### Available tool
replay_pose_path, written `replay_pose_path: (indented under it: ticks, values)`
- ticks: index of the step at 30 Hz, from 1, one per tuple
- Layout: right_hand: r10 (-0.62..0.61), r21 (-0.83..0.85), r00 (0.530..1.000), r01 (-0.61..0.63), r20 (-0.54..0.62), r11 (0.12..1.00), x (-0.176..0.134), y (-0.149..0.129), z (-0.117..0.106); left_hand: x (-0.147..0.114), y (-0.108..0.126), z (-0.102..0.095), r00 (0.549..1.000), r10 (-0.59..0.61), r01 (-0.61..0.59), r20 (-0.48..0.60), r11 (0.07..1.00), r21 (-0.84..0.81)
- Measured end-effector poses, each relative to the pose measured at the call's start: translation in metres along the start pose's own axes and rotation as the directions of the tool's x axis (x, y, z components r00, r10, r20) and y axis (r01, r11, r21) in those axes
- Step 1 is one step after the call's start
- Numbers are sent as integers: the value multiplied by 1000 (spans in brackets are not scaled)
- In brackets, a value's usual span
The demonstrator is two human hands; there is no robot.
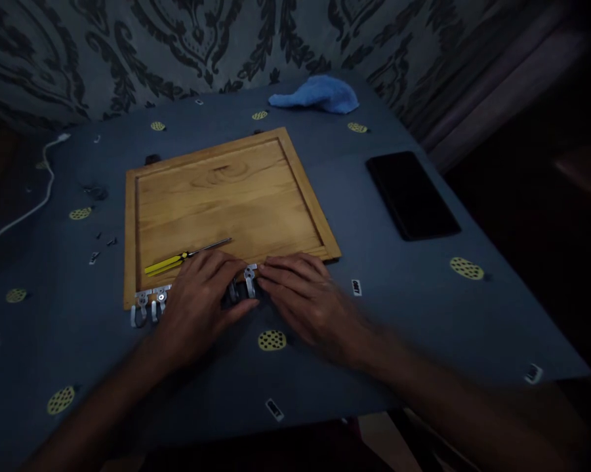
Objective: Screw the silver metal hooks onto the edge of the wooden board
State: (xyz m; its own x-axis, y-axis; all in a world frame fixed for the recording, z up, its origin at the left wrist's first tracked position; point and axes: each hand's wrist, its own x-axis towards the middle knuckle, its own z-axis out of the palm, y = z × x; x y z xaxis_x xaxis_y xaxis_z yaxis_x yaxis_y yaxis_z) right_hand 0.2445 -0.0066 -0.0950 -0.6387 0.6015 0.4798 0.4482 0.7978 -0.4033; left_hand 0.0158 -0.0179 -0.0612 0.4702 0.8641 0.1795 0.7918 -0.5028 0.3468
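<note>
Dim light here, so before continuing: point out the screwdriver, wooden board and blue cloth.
Screwdriver (181, 257): head view, handle's front end.
Wooden board (226, 196): head view, bare panel.
Blue cloth (325, 96): head view, bunched middle.

left grip (204, 305) curled beside right grip (307, 301)

Head view: a single camera, worn on the person's head
Facing: forward and down, across the worktop (393, 288)
Forearms (437, 393): reach in from the bottom corners, nearest the lens
Wooden board (221, 196): seen from above at a slant, within arm's reach, near mid-picture
Patterned wall (201, 39): fills the top, beyond the worktop
</note>
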Motion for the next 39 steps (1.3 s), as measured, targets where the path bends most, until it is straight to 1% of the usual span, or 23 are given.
replay_pose_path:
  ticks: [3,7,11,17,24,29,31,34,36,39]
  values:
    - [-9,-19,1000,9,-10,1000,0,-1,1,0,0,-1,1000,15,-15,3,1000,11]
    - [-3,-17,1000,4,17,1000,-1,-1,3,1,-1,-2,999,36,-36,6,999,7]
    - [-11,-41,1000,11,8,999,-2,0,5,2,-2,-2,999,46,-46,12,999,17]
    - [-19,-51,1000,20,18,999,-4,1,6,1,0,-3,1000,26,-26,15,1000,18]
    - [-11,-128,999,16,40,992,-3,-1,6,2,3,-3,999,21,-22,45,999,24]
    - [-36,-123,999,38,25,992,-2,-1,6,0,6,-2,1000,8,-10,20,998,68]
    - [-44,-127,999,46,17,991,-2,0,6,-2,8,-8,1000,22,-21,-7,996,87]
    - [-56,-142,998,59,23,988,-2,1,6,-6,7,-25,996,13,-3,-87,994,105]
    - [-65,-151,997,70,39,986,-2,2,6,-11,3,-39,988,-21,39,-151,993,113]
    - [-67,-148,997,70,31,986,-2,4,9,-23,-11,-56,970,-104,135,-219,982,133]
